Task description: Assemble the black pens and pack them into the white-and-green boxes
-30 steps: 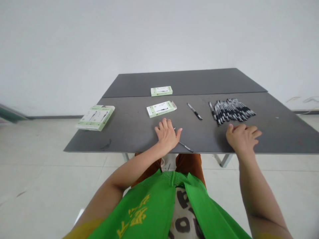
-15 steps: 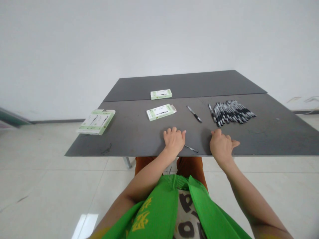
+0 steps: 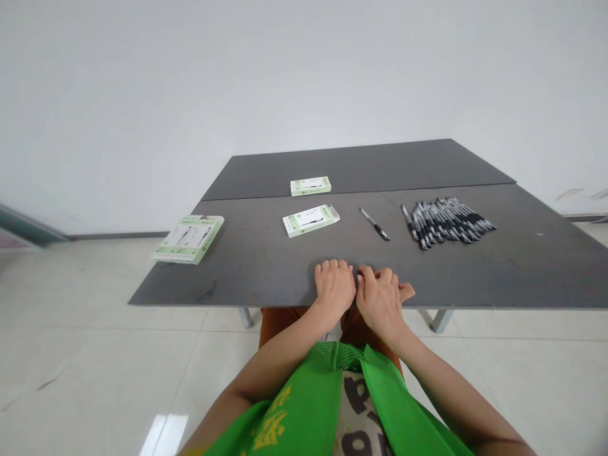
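My left hand and my right hand lie side by side, touching, at the near edge of the dark grey table. The fingers of both are curled down onto the tabletop. The pen that lay under my left hand earlier is hidden by the hands. A single black pen lies farther out, ahead of my right hand. Ahead of my left hand is a green-and-white box with an open flap.
A row of several black pens lies at the right. A second green box sits farther back. A flat stack of green boxes overhangs the table's left corner. White wall behind, tiled floor around.
My right hand slid left along the near edge until it met my left hand. My left hand curled its fingers and drew back a little. The pen by the left hand is no longer visible.
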A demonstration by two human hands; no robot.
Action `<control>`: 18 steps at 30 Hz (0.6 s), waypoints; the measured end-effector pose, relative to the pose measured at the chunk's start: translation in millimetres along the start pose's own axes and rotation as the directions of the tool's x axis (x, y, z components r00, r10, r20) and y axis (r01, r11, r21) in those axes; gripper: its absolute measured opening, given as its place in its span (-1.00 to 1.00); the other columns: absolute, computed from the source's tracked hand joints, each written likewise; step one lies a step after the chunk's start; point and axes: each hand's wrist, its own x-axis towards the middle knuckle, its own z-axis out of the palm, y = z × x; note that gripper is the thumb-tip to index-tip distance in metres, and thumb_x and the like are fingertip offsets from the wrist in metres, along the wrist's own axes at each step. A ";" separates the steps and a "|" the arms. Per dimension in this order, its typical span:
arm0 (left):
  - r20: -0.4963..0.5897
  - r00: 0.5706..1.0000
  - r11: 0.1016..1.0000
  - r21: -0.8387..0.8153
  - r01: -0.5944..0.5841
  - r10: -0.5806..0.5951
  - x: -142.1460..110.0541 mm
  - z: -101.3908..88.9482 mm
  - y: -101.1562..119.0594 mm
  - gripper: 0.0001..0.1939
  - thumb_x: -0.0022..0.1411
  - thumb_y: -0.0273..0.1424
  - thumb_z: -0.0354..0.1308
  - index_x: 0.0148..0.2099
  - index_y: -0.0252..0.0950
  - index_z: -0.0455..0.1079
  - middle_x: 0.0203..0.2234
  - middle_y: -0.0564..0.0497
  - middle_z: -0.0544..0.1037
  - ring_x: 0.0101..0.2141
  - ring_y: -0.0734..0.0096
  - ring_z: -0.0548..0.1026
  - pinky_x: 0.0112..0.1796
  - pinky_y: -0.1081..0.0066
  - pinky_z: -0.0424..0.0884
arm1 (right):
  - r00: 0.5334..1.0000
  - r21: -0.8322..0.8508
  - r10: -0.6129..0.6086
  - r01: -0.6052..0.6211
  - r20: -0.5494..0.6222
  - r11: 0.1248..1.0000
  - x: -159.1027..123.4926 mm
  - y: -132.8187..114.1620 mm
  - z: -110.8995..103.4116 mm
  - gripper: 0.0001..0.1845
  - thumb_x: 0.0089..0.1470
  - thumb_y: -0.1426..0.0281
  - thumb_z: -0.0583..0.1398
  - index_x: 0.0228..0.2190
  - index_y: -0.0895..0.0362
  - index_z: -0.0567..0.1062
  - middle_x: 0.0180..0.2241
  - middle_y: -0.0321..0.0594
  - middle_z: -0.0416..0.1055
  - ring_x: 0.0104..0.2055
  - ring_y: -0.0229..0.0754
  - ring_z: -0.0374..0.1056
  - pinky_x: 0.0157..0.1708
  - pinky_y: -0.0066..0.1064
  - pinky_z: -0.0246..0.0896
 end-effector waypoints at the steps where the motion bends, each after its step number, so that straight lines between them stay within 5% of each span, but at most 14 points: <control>1: 0.001 1.000 1.000 0.001 -0.008 0.008 -2.1 -0.8 -0.8 -0.68 0.43 -0.32 -0.13 -0.21 -0.34 0.41 -0.28 -0.14 0.53 -0.18 0.18 0.43 -0.16 0.23 0.22 | 1.000 0.011 -0.009 0.009 -0.013 1.000 -2.1 -2.6 2.5 -0.66 0.31 0.26 -0.06 -0.16 0.08 0.46 -0.27 -0.08 0.27 -0.25 -0.07 0.12 -0.20 -0.23 -0.19; 18: -0.008 0.986 0.982 -0.086 -0.166 0.166 -17.9 -12.9 -17.4 -0.61 0.42 -0.31 -0.17 -0.35 -0.29 0.41 -0.36 -0.09 0.54 -0.24 0.22 0.42 -0.20 0.23 0.18 | 0.999 -0.051 0.008 -0.011 -0.046 0.999 -10.1 -15.1 13.0 -0.65 0.31 0.23 -0.06 -0.33 0.14 0.40 -0.32 -0.10 0.29 -0.23 -0.03 0.09 -0.25 -0.22 -0.24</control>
